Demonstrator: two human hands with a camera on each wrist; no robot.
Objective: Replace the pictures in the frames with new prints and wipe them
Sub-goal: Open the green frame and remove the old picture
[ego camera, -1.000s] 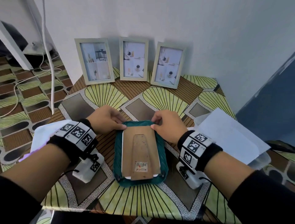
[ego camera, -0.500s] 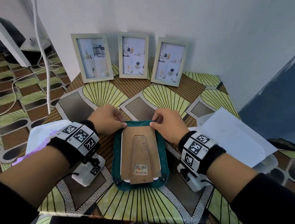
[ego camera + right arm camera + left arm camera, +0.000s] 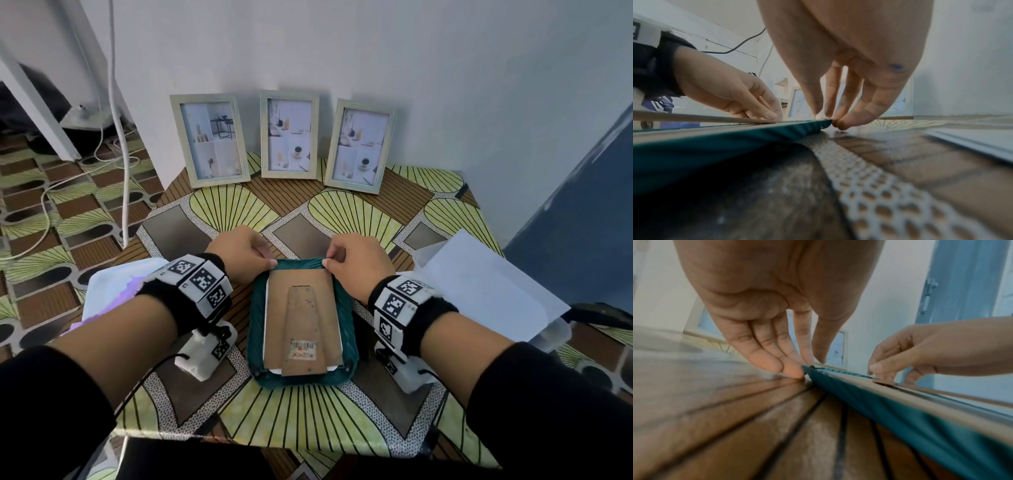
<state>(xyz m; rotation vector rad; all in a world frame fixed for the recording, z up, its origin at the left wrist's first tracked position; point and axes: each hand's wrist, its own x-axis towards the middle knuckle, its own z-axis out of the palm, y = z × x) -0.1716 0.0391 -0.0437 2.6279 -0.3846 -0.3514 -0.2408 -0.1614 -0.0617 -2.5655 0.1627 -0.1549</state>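
— Where is the frame being worked on?
— A teal frame [image 3: 347,318] lies face down in the middle of the patterned table [image 3: 308,411], its brown cardboard backing [image 3: 301,301] with the stand flap facing up.
— And the hands?
— The left hand [image 3: 239,253] pinches the frame's far left corner, thumb on top and fingertips [image 3: 793,369] beside the edge; the right hand [image 3: 359,263] pinches the far right corner likewise.
— What else is there?
— Three pale upright frames [image 3: 289,135] with prints lean against the wall at the table's far edge. A white sheet [image 3: 479,284] lies to the right, a white and lilac cloth [image 3: 113,287] to the left.
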